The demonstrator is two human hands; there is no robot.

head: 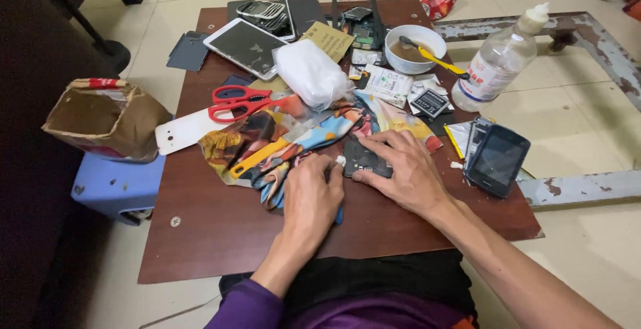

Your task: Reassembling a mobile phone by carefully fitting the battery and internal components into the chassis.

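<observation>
My left hand (312,194) is closed on a small white wad, its tip (340,160) pressed against a dark phone body (364,160) that lies on a colourful cloth (294,138). A bit of blue handle shows under this hand. My right hand (400,169) lies flat over the phone body, fingers spread, holding it down on the brown table (220,229).
Red scissors (242,102), a yellow-handled tool (259,156), a white bag (310,72), a white tablet (246,46), a white bowl with a yellow tool (415,48), a clear bottle (497,62), a black phone (497,160), a white back cover (183,130). A cardboard box (103,118) sits on a blue stool at left.
</observation>
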